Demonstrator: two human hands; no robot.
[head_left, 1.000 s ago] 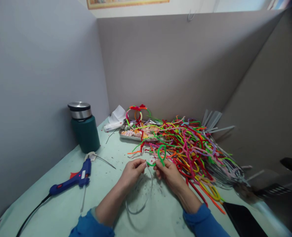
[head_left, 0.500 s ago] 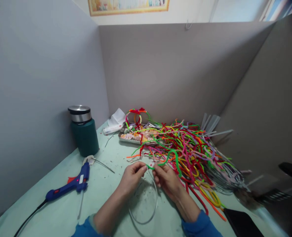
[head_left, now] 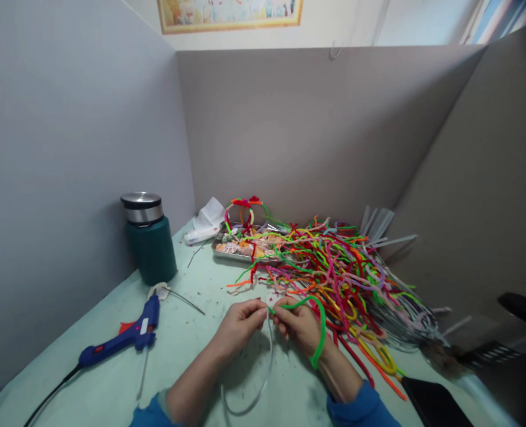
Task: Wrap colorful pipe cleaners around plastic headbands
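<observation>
My left hand [head_left: 244,320] is closed in a pinch where a green pipe cleaner [head_left: 321,325] meets a thin grey-white wire [head_left: 269,350]. Close beside it, my right hand [head_left: 295,323] grips the green pipe cleaner between thumb and fingers. The pipe cleaner's long end arches over the right hand and hangs down by the wrist. From the pinched spot the wire curves down in an open loop above the table. Exactly how the two strands cross is hidden by the fingertips.
A big heap of coloured pipe cleaners [head_left: 334,267] lies at the right. Behind my hands is a metal tray [head_left: 231,256] of small pieces. Left stand a green flask [head_left: 152,252] and a blue glue gun [head_left: 115,342]. A black flat object [head_left: 436,403] lies front right.
The green pipe cleaner's free end has swung down over my right wrist. The wire loop has shifted left and lower. My hands stay close together.
</observation>
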